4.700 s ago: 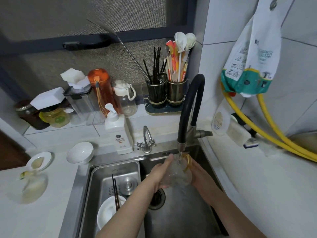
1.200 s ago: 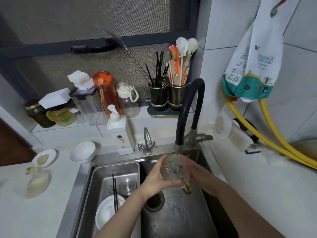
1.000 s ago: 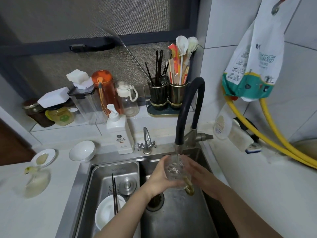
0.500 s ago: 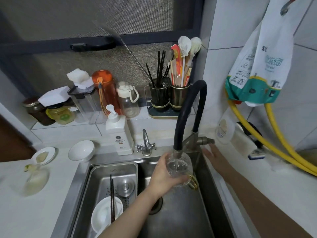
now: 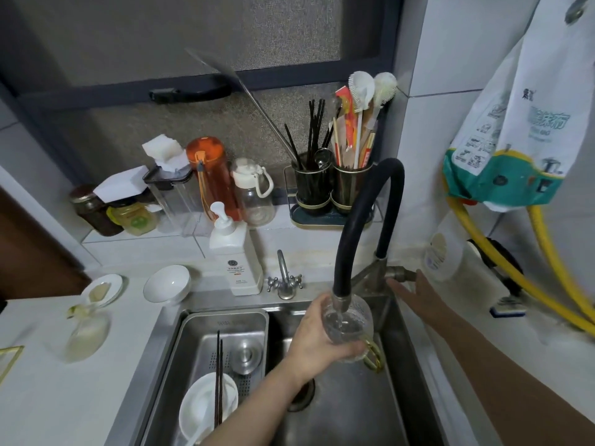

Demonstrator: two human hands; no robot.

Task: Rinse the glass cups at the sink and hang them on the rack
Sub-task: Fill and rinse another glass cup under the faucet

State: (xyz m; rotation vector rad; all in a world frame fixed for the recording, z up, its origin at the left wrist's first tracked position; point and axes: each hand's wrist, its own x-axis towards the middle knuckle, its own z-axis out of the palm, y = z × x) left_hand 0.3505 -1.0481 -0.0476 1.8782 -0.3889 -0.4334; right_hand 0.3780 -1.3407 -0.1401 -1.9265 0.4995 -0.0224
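Clear glass fills your left hand (image 5: 317, 341): you grip the glass cup (image 5: 349, 326) from its left side, fingers curled under and around the bowl, mouth up, directly beneath the nozzle of the black hose faucet (image 5: 367, 220). A thin stream runs into it and water sits inside. The cup's gold handle (image 5: 373, 352) points down and to the right, over the steel sink (image 5: 396, 333). Your left forearm rises from the bottom edge of the frame, across the sink.

Your right hand (image 5: 415, 292) reaches in from the lower right, fingers straight and holding nothing, its tips at the metal faucet lever (image 5: 397, 273); whether they actually touch it is hard to tell.

The left basin holds a metal tray (image 5: 225, 320) with a white bowl (image 5: 206, 410) and dark chopsticks (image 5: 219, 378) laid across it; the bowl's lower edge is partly behind your forearm. The drain (image 5: 304, 397) is half hidden by your wrist. No rack is visible.
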